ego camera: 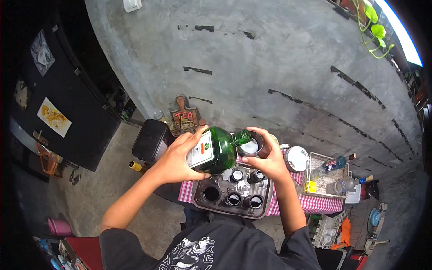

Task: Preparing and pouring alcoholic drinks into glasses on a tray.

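Observation:
My left hand (180,158) grips a green glass bottle (224,152) with a white label, tipped on its side with its neck pointing right. The uncapped mouth lies at the rim of a dark mug (250,143), which my right hand (270,153) holds tilted. Inside the mug shows something pale; whether liquid is flowing cannot be made out. Below both hands a dark tray (221,207) carries several glass mugs (234,199) and a round black cup (211,193). Its bottom looks wet.
A pink checkered cloth (320,204) covers the table. To the right are a white-lidded jar (297,158) and a wire basket (329,168) with two bottles and a yellow item. At left stand a black container (151,138) and a wooden board (184,116). A grey wall (253,67) rises behind.

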The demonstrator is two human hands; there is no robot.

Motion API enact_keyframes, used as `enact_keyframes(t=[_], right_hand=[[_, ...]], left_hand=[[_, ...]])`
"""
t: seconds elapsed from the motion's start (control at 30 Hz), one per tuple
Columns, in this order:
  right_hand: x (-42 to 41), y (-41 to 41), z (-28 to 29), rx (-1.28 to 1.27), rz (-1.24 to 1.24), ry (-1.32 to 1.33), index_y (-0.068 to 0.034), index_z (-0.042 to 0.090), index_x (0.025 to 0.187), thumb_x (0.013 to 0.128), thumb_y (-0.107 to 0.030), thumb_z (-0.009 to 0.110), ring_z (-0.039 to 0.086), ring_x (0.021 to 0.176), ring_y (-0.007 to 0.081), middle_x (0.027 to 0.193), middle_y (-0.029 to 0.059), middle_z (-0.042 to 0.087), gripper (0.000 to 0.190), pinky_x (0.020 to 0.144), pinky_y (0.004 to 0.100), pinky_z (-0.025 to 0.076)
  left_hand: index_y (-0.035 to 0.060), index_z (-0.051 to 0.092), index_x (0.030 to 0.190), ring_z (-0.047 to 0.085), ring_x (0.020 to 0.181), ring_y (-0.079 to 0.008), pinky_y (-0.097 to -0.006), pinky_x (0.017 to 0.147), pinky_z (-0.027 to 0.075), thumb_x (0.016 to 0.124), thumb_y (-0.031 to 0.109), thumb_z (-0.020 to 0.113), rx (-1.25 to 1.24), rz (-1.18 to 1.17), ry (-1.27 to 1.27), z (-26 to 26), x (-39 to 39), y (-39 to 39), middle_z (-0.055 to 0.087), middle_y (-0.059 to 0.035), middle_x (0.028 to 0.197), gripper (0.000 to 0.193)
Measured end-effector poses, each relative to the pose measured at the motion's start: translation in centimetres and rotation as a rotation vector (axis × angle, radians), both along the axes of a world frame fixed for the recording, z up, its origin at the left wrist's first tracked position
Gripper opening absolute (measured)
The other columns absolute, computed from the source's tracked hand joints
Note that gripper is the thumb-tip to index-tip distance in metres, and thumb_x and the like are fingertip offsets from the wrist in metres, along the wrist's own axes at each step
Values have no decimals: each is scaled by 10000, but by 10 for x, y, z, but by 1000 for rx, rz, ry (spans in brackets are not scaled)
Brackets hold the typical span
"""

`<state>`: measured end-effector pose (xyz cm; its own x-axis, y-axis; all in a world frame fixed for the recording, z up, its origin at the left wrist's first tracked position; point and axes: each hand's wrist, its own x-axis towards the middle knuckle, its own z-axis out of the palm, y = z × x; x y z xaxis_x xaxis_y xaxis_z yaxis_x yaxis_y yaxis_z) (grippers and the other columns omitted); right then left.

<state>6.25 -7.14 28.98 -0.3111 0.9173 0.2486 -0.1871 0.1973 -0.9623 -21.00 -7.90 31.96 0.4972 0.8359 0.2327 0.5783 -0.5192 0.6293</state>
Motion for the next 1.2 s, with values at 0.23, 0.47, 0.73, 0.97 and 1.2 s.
enact_keyframes(t=[0.23,0.47,0.73,0.97,1.2], right_hand=[[-31,7,4,-23,-30,-31,8,437,1351,714,95,750,480,1232,200,1291,127,502,715,1021,353,452],[-55,14,-7,-20,-27,-90,7,454,1329,704,51,780,499,1245,221,1291,122,528,707,1058,382,425],[-80,16,-12,-3,-122,-207,-56,515,1276,673,44,775,491,1253,201,1303,74,501,664,1015,356,463],[-94,24,-31,78,-212,-292,-37,544,1226,651,-8,796,493,1225,205,1260,86,530,629,1006,334,430],[-110,27,-45,24,-241,-254,-49,541,1282,668,-50,808,527,1198,189,1234,76,566,669,1017,341,438]], left_hand=[[83,297,1505,548,1145,-302,-373,1001,426,536,232,886,-138,33,-93,-13,-25,5,544,-171,1231,1144],[69,319,1496,560,1052,-291,-366,963,448,553,261,863,-120,-18,9,-14,-59,20,549,-145,1111,1106],[85,339,1489,552,967,-305,-386,894,458,550,286,842,-62,-90,176,-3,-88,41,543,-133,997,1084],[102,339,1489,538,979,-307,-386,895,454,546,283,836,-64,-149,272,6,-104,63,536,-127,986,1081],[121,325,1500,536,981,-315,-397,890,455,545,302,835,-82,-182,382,11,-118,77,522,-126,983,1098]])
